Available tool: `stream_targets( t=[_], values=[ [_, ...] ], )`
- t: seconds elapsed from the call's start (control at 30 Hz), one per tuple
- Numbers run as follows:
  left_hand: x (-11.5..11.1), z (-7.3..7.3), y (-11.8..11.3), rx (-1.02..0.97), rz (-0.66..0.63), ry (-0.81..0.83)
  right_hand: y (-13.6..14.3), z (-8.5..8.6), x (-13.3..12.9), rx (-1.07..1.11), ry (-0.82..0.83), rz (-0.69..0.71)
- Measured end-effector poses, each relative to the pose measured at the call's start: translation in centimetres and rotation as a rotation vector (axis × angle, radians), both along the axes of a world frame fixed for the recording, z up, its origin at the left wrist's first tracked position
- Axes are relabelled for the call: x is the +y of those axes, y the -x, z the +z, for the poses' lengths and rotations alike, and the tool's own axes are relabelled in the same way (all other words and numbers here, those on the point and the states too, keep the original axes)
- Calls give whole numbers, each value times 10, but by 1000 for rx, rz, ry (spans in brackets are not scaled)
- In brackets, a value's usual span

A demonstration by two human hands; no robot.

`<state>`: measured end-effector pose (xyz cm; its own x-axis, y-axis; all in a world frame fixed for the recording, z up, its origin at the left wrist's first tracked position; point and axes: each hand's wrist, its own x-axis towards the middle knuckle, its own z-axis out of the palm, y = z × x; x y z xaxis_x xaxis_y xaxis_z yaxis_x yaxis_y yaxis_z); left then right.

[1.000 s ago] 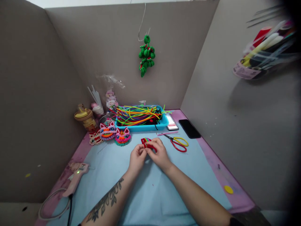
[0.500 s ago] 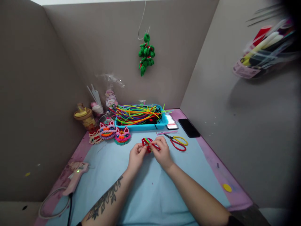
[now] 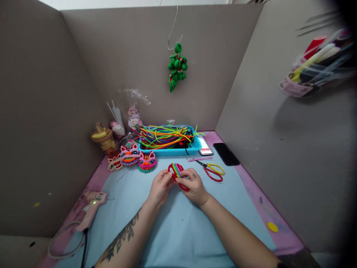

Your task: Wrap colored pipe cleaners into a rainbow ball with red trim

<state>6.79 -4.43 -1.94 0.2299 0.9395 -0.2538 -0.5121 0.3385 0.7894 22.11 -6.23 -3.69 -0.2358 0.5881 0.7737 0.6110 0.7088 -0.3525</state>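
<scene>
Over the middle of the blue cloth (image 3: 178, 230), a small fuzzy craft piece (image 3: 176, 170) shows a curved red edge, a slanting band of rainbow stripes and a red strip running down toward the right palm; the left hand (image 3: 161, 186) is drawn in narrow, thumb and fingers pinching its left edge; the right hand (image 3: 196, 188) is curled, its fingertips gripping the right side. Just beyond, to the right, lie scissors (image 3: 205, 167) with red and yellow handles; farther back stands a blue tray (image 3: 170, 152) of colourful fuzzy stems.
</scene>
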Motion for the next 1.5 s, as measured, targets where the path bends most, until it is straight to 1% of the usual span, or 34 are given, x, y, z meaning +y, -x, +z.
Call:
stream_targets(
  t=[0.1, 0.2, 0.27, 0.33, 0.43, 0.5, 0.57, 0.67, 0.73, 0.77, 0.83, 0.97, 1.03, 1.13, 1.23, 1.3, 1.37, 1.4, 1.5],
  values=[
    [-1, -1, -1, 58, 15, -111, -1, -3, 1, -35, 33, 13],
    [3, -3, 1, 165, 85, -198, -3, -6, 3, -50, 62, 32],
    [6, -4, 5, 221, 138, -242, -5, -10, 7, -13, 101, 3],
    [9, -4, 8, 263, 180, -286, -7, -14, 13, 91, 174, -61],
    [10, -3, 10, 313, 204, -364, -10, -19, 21, 365, 339, -151],
    [7, -3, 8, 341, 184, -405, -11, -20, 25, 571, 462, -138],
    [3, -3, 5, 353, 134, -425, -10, -18, 25, 716, 565, -24],
    [-1, -4, 3, 321, -3, -406, -6, -12, 20, 850, 712, 255],
    [-1, -5, 3, 275, -79, -381, -4, -7, 16, 960, 824, 401],
    [0, -6, 4, 250, -101, -375, -4, -5, 15, 1009, 860, 443],
    [2, -9, 5, 203, -121, -381, -4, -1, 14, 1075, 888, 479],
    [8, -14, 7, 164, -153, -417, -4, 3, 14, 1101, 864, 459],
    [10, -17, 8, 181, -149, -444, -5, 5, 13, 1116, 834, 443],
    [12, -19, 9, 226, -144, -477, -7, 7, 11, 1108, 796, 458],
    [12, -20, 10, 234, -137, -470, -9, 7, 10, 1063, 775, 467],
    [12, -19, 9, 225, -137, -449, -8, 5, 11, 1058, 760, 444],
    [11, -18, 8, 205, -149, -421, -7, 2, 13, 1059, 775, 382],
    [11, -17, 8, 193, -147, -404, -6, -1, 15, 1053, 794, 326],
    [13, -16, 7, 170, -76, -343, -2, -10, 17, 972, 841, 107]
  ],
)
